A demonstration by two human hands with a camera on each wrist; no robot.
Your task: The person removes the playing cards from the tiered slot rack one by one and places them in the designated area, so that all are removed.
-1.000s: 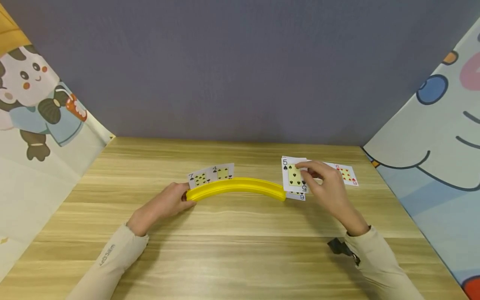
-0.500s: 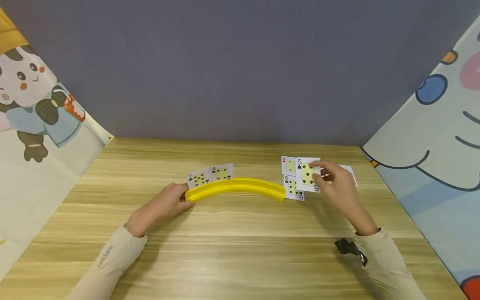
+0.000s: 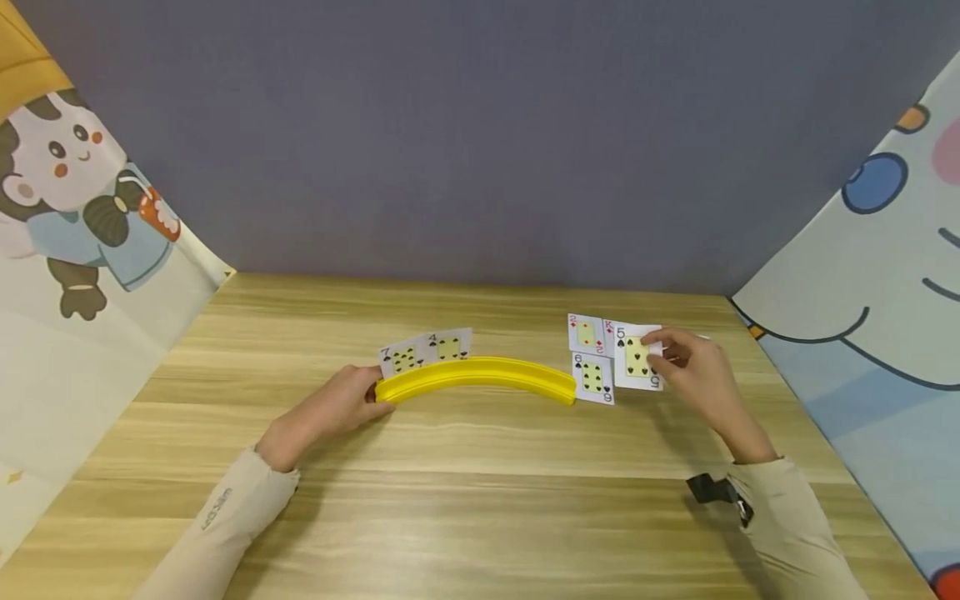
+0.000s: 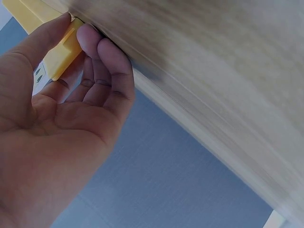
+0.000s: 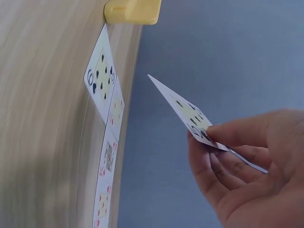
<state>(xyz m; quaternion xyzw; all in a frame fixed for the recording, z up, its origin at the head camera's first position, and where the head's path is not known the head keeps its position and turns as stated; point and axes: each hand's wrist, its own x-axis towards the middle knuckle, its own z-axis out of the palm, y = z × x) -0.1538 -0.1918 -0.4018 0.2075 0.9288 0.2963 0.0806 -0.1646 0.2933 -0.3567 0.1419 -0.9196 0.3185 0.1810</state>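
My left hand (image 3: 348, 396) grips the left end of a curved yellow card holder (image 3: 480, 371) that rests on the table. In the left wrist view the thumb and fingers pinch the yellow end (image 4: 64, 52). A seven of spades (image 3: 403, 358) and a four of spades (image 3: 448, 344) stand in its slot at the left. My right hand (image 3: 697, 375) pinches a five of spades (image 3: 636, 358) by its right edge; in the right wrist view this card (image 5: 187, 114) is held up above the table. A six of spades (image 3: 592, 379) lies by the holder's right end.
A two of diamonds (image 3: 585, 333) lies behind the six, and a red king (image 3: 608, 327) beside it is partly covered by the five. Another red card (image 5: 103, 204) follows in the row. A grey panel (image 3: 480, 142) stands behind the wooden table (image 3: 465, 517).
My right hand has moved right with the five of spades, uncovering the six of spades and the two of diamonds. The left hand still holds the card holder in place.
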